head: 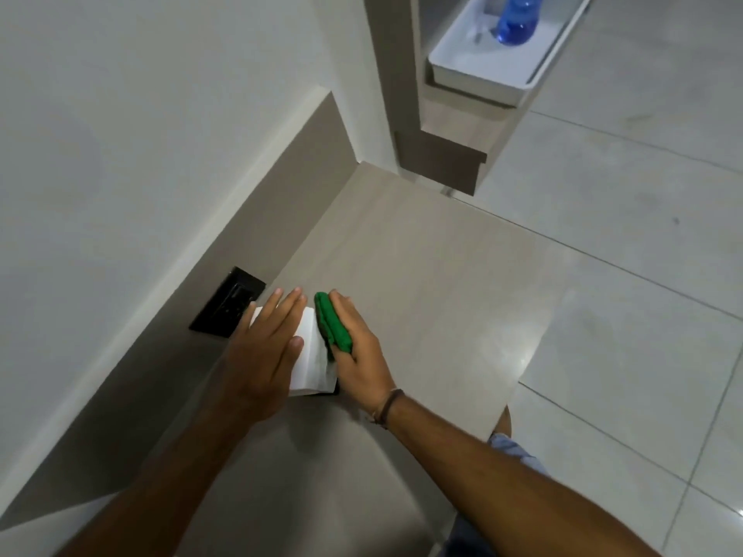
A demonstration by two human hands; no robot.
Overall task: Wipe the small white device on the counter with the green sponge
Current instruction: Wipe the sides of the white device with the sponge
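Observation:
The small white device (313, 365) is a box-shaped thing on the beige counter (422, 299), close to the back panel. My left hand (267, 349) lies flat on its top with fingers spread, covering most of its left half. My right hand (358, 355) presses the green sponge (331, 327) against the device's right side. The sponge stands on edge between my palm and the device. The device's lower front corner shows dark trim.
A black wall socket plate (227, 303) sits on the back panel just left of the device. A white tray (502, 70) with a blue bottle (516, 18) rests on a shelf at the top. The counter's right edge drops to a tiled floor (623, 275).

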